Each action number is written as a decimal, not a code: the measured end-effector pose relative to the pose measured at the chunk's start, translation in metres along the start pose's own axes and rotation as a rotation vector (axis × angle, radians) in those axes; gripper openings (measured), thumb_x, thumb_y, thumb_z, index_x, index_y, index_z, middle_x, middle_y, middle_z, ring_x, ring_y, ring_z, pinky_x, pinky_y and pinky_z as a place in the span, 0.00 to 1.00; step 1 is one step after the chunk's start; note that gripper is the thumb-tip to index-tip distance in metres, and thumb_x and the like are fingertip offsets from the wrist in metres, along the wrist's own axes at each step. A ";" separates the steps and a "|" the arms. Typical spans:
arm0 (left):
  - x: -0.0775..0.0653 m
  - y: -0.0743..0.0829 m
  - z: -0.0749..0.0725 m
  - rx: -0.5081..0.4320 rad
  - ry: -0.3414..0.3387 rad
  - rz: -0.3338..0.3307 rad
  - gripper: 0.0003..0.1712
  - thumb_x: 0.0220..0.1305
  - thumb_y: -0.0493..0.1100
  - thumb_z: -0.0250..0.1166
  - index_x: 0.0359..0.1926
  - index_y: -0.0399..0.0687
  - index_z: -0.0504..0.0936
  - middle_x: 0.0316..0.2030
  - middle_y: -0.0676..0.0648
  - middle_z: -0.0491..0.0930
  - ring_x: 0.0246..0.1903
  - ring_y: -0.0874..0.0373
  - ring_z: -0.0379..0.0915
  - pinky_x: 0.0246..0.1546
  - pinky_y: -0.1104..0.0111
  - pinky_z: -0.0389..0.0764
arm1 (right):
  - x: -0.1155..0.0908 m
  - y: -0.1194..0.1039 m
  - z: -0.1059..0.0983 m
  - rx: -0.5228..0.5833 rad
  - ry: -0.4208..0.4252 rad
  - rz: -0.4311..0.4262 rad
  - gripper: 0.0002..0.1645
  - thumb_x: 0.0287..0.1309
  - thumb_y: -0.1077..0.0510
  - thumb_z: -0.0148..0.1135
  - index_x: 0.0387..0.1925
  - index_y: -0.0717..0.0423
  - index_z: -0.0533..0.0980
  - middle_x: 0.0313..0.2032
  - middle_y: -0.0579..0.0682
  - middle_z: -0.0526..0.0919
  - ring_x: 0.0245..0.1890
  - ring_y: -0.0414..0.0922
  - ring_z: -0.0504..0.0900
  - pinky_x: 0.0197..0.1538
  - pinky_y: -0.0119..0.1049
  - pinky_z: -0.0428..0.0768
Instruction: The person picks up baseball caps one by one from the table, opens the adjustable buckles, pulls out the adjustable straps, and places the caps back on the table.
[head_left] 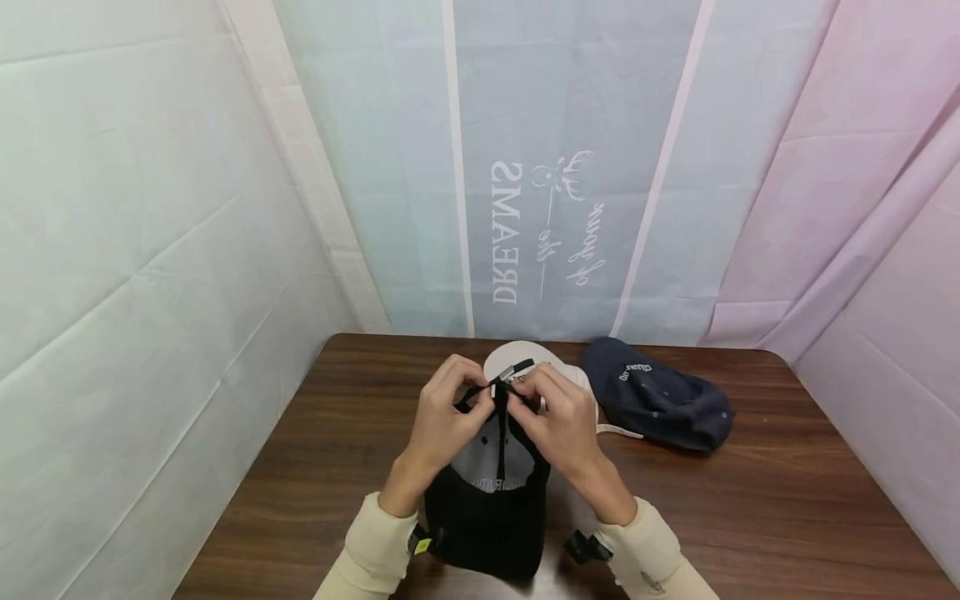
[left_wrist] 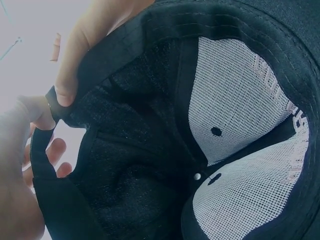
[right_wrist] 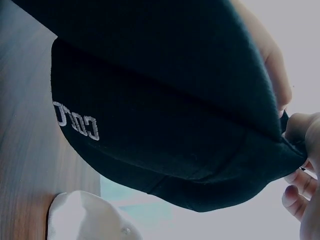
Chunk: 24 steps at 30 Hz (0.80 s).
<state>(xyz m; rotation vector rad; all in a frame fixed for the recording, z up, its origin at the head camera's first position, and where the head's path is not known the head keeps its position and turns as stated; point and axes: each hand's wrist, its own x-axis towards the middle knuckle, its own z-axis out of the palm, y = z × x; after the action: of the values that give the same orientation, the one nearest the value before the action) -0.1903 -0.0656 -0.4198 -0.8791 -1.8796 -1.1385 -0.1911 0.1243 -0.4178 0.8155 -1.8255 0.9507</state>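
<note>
A black baseball cap (head_left: 487,529) is held up by its back strap, its inside facing me and its brim pointing down. My left hand (head_left: 446,412) pinches the strap on one side between thumb and fingers. On the other side, my right hand (head_left: 562,417) pinches it close to a metal buckle (head_left: 513,371), from which a short strap end sticks out. The left wrist view looks into the cap, with a pale mesh-like backing (left_wrist: 235,95) on its front panels. White embroidered letters (right_wrist: 77,122) show on its outside in the right wrist view.
Behind the black cap lies a white cap (head_left: 522,354), partly hidden by my hands. A navy cap (head_left: 667,404) with white lettering rests against it on the right. All are over a dark wooden table (head_left: 780,500), with fabric walls (head_left: 187,208) around its sides and back.
</note>
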 end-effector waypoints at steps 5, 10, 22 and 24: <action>-0.001 0.000 0.000 0.007 0.006 -0.010 0.15 0.59 0.22 0.66 0.38 0.44 0.77 0.38 0.48 0.79 0.37 0.57 0.77 0.42 0.70 0.83 | -0.001 0.001 -0.002 -0.009 -0.002 0.009 0.13 0.52 0.69 0.71 0.26 0.51 0.76 0.27 0.43 0.81 0.19 0.36 0.75 0.23 0.27 0.71; -0.002 0.000 0.000 0.010 0.004 -0.023 0.14 0.60 0.23 0.66 0.38 0.45 0.77 0.39 0.48 0.79 0.38 0.57 0.78 0.43 0.70 0.83 | -0.002 0.002 -0.003 -0.007 -0.005 0.012 0.14 0.51 0.70 0.72 0.26 0.51 0.77 0.28 0.44 0.82 0.19 0.37 0.74 0.23 0.26 0.70; -0.001 0.001 -0.001 0.018 0.016 -0.015 0.14 0.59 0.22 0.66 0.37 0.44 0.77 0.38 0.48 0.79 0.37 0.56 0.78 0.42 0.69 0.83 | -0.001 0.003 -0.003 -0.010 0.009 0.016 0.13 0.53 0.69 0.70 0.26 0.50 0.76 0.28 0.43 0.81 0.19 0.37 0.75 0.23 0.27 0.70; -0.001 0.000 -0.002 0.023 0.019 -0.020 0.14 0.59 0.22 0.66 0.37 0.44 0.77 0.38 0.48 0.79 0.38 0.56 0.79 0.43 0.69 0.83 | -0.001 0.004 -0.003 -0.015 0.020 0.017 0.13 0.52 0.69 0.71 0.26 0.50 0.76 0.28 0.43 0.81 0.19 0.37 0.75 0.23 0.27 0.70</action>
<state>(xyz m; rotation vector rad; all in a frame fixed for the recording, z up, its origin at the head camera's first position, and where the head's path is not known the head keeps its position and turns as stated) -0.1889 -0.0672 -0.4201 -0.8354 -1.8869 -1.1311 -0.1926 0.1290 -0.4189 0.7794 -1.8238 0.9513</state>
